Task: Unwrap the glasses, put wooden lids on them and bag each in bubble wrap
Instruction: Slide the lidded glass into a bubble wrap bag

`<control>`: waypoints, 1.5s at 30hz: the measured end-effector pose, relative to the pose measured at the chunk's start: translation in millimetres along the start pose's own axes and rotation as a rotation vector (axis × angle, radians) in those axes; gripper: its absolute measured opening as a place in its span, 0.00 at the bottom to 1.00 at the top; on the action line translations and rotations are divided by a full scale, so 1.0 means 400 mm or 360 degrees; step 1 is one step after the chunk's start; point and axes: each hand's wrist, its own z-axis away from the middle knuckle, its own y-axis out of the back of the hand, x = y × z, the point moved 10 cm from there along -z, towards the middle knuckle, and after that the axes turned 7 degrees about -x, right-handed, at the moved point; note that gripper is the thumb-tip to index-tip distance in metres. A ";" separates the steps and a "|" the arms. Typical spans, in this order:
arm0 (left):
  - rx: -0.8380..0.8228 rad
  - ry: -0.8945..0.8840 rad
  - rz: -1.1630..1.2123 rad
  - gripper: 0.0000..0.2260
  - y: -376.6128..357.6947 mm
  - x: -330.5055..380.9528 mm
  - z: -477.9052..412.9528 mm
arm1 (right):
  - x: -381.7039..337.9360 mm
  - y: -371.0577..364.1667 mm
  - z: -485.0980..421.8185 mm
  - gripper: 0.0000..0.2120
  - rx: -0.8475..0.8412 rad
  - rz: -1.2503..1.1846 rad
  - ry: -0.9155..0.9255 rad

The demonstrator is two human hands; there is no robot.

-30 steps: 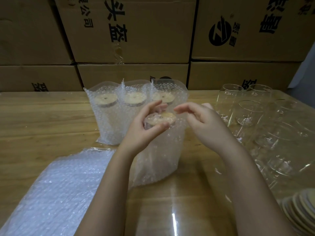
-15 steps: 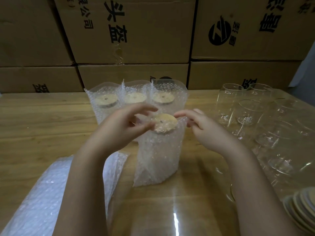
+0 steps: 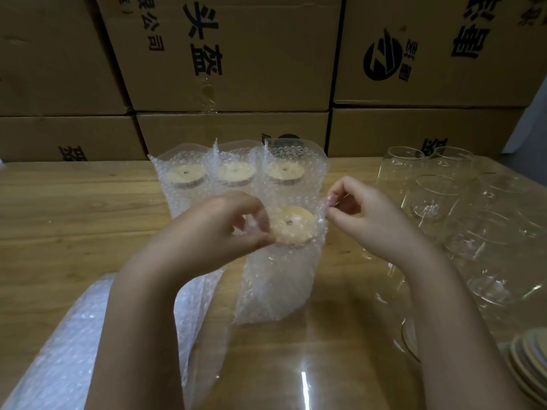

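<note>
A glass with a round wooden lid (image 3: 292,224) stands upright inside a bubble wrap bag (image 3: 278,282) at the table's middle. My left hand (image 3: 219,229) pinches the bag's left top edge beside the lid. On the other side my right hand (image 3: 364,214) pinches the bag's right top edge, and the mouth is stretched between them. Behind it stand three bagged glasses (image 3: 233,173) in a row, each with a wooden lid showing through the wrap.
Several bare clear glasses (image 3: 461,214) crowd the table's right side. A stack of wooden lids (image 3: 529,362) lies at the lower right corner. Flat bubble wrap bags (image 3: 68,350) are piled at the lower left. Cardboard boxes (image 3: 231,54) wall off the table's far edge.
The bagged glass has come down onto the table. My left hand left the lid and took the bag's left edge. My right hand moved right, pulling the bag's mouth wider.
</note>
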 end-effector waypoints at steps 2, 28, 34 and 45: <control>0.0057 0.0000 -0.0017 0.09 0.012 -0.003 0.002 | 0.006 0.010 0.002 0.05 0.0021 -0.0018 -0.0017; 0.0653 -0.0059 0.0292 0.04 0.088 -0.036 0.013 | -0.041 0.062 0.015 0.13 0.0346 0.0295 -0.0035; 0.0494 -0.0126 0.0425 0.03 0.065 -0.006 0.006 | -0.182 -0.031 0.015 0.09 0.0049 0.0265 0.0379; 0.0388 -0.0105 0.0184 0.06 0.044 0.013 -0.005 | -0.123 -0.109 0.006 0.17 -0.0226 0.0601 0.0009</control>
